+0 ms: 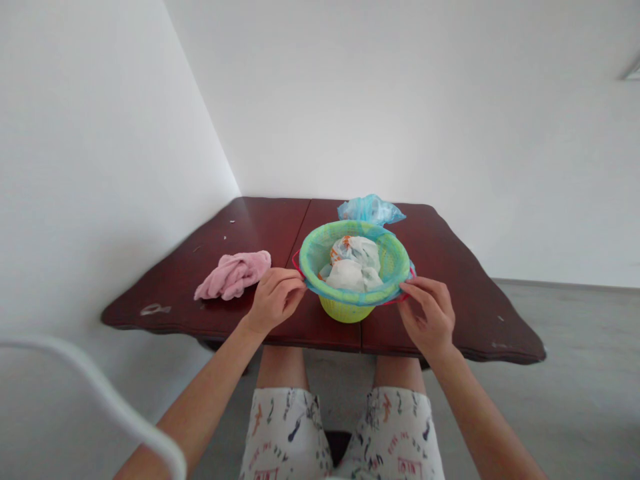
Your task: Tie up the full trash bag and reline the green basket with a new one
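A round yellow-green basket with a finely perforated wall stands upright near the middle of the near edge of the table. A thin translucent blue bag lines it, the mouth folded outward over the rim. The bag's red drawstring sticks out at the left and right. Crumpled white plastic fills part of the inside.

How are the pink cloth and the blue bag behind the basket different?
The pink cloth looks soft and fuzzy; the blue bag looks like thin, shiny plastic. The cloth lies left of the basket; the bag lies behind it. Both are crumpled and on the table.
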{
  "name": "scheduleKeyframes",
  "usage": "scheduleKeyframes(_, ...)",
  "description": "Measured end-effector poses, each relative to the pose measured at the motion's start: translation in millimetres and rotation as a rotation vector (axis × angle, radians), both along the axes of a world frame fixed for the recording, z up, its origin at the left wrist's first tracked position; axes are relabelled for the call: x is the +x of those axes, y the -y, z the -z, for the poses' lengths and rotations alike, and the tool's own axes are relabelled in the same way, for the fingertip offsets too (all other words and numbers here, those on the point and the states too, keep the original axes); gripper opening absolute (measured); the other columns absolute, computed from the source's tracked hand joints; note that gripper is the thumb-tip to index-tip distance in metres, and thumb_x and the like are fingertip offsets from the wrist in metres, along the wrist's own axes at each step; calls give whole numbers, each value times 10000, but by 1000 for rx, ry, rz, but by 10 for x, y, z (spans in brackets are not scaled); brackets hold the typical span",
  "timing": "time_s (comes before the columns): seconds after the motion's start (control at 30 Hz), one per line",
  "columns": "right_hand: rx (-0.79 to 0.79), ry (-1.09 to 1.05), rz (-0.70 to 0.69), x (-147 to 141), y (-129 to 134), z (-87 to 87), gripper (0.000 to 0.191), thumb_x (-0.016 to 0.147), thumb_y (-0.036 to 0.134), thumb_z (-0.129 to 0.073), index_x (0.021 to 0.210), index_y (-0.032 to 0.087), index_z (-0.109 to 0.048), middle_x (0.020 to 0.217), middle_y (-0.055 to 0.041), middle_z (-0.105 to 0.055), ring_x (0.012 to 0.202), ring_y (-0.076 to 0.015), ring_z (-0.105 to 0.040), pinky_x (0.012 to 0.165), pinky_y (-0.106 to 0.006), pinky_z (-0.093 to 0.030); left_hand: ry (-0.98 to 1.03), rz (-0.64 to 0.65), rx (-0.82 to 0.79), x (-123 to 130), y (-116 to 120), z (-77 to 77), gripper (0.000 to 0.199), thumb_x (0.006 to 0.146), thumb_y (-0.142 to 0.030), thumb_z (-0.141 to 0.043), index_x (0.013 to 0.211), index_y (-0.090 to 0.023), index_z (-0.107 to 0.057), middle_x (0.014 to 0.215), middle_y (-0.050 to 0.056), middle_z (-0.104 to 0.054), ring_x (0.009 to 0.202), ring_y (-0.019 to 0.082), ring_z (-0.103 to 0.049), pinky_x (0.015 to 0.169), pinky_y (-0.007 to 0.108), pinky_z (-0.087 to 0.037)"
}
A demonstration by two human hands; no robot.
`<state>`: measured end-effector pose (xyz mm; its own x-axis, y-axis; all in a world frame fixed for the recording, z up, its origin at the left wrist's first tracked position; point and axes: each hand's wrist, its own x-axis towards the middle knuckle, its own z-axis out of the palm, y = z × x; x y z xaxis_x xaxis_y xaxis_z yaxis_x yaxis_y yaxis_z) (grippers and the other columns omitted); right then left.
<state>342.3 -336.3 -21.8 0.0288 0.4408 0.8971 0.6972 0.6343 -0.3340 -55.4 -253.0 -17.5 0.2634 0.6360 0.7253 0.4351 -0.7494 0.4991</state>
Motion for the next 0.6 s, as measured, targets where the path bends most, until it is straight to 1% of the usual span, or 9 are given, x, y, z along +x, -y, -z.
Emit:
scheduleKeyframes(0.07,6,14,-31,21,20,-37,541,983,127,-872,1402,469,-880,1254,-77,-867,1113,-341,-792,956,-550,-660,66,28,-37,-14,28,25,103,978,-363,-941,983,-331,-844,1104,101,-873,1092,342,-770,1128,537,-561)
scheduleKeyframes(0.17,-34,27,-63,60,39,-96,450,988,147,-871,1316,455,-899,1222,-68,-881,1079,-339,-795,947,-551,-656,189,45,-160,-23,51,20,151,929,-326,-980,957,-313,-832,1108,113,-878,1117,354,-781,1183,563,-542)
scheduleKeyframes(0.27,-77,69,-81,94,41,-175,339,1006,178,-857,1247,413,-894,1187,-76,-879,1051,-337,-790,925,-551,-648,254,82,-290,-4,22,-62,175,911,-302,-999,928,-294,-825,1050,117,-865,1095,348,-785,1201,559,-526)
scheduleKeyframes(0.33,-104,108,-111,101,37,-242,290,1036,182,-827,1234,388,-874,1165,-79,-875,1037,-329,-785,911,-540,-637,268,107,-332,20,-12,-139,187,906,-297,-1004,927,-288,-818,993,107,-845,1054,337,-777,1178,544,-533)
scheduleKeyframes(0.4,-139,111,-150,91,33,-315,251,1073,183,-785,1226,372,-846,1136,-74,-863,1034,-320,-777,916,-532,-626,266,121,-318,39,-35,-203,203,895,-309,-1015,942,-288,-819,959,96,-823,1018,330,-763,1146,534,-547)
scheduleKeyframes(0.47,-173,63,-187,67,33,-388,199,1102,193,-754,1196,358,-815,1102,-66,-839,1032,-310,-768,927,-519,-616,203,142,-259,41,-36,-228,249,853,-331,-1056,946,-294,-828,957,89,-814,997,326,-749,1112,526,-558)
scheduleKeyframes(0.53,-206,-3,-211,38,36,-453,146,1123,212,-738,1154,345,-791,1073,-60,-813,1018,-297,-758,931,-502,-607,88,168,-210,28,-20,-204,335,762,-357,-1131,925,-312,-842,952,79,-811,977,324,-738,1077,518,-562)
scheduleKeyframes(0.6,-236,-44,-226,13,39,-507,110,1132,236,-736,1120,336,-779,1058,-59,-797,1007,-290,-749,929,-488,-602,23,165,-219,10,2,-141,387,701,-366,-1181,928,-338,-869,950,74,-815,972,326,-739,1061,517,-565)
